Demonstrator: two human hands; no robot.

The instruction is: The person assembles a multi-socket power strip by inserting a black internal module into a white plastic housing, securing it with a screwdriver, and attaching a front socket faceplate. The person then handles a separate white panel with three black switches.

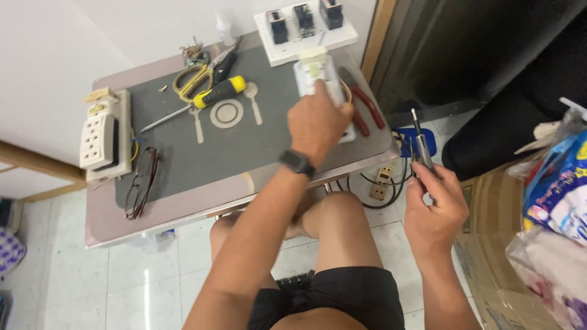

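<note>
A: Left hand (316,125)?

B: Pressed down on the white switch plate (323,82) at the far right of the bench (183,201), fingers spread over its near half. Dark watch (297,163) on the wrist.

A: Right hand (435,208)?

B: Off the bench, out over the floor to the right. Fingers closed around a slim tester screwdriver (419,143), tip pointing up and away.

A: Position of the plate?

B: Flat on the grey mat (244,146), near its right edge, just in front of a larger white panel (304,27) carrying 3 dark modules. Red-handled pliers (364,101) touching or just beside it on the right; cannot tell which.

A: Remainder of the bench?

B: Yellow-and-black screwdriver (202,101) lying diagonally mid-mat. Yellow-handled scissors (191,79) behind it, dark cutters (225,60) alongside. White multi-socket outlet block (101,137) on the left edge, wires showing beneath. Folded glasses (142,182) near the front-left corner of the mat.

A: Below the bench?

B: 2 small beige sockets (381,182) on black cable on the tiled floor, a blue item (422,139) behind the tester. Cardboard box (489,232) and plastic bags (559,183) at far right.
</note>
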